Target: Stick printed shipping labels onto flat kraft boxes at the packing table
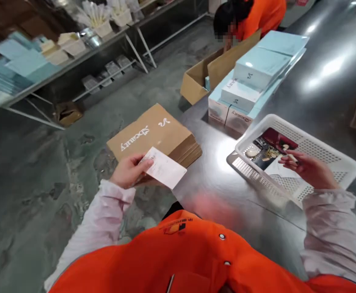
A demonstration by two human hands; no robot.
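My left hand (pixel 129 170) pinches a white paper slip (pixel 165 167) beside a stack of brown paper bags (pixel 155 136) printed with white lettering, at the left edge of the metal table (pixel 214 195). My right hand (pixel 307 167) reaches into a white plastic basket (pixel 327 156), fingers closed on a small white item I cannot make out. Dark printed cards (pixel 269 148) lie in the basket under the hand.
Light blue boxes (pixel 254 81) are stacked on the table behind the basket. A person in orange (pixel 251 18) bends over an open cardboard box (pixel 202 77) on the floor. Metal shelving (pixel 74 61) with blue packs and white trays stands at the back left.
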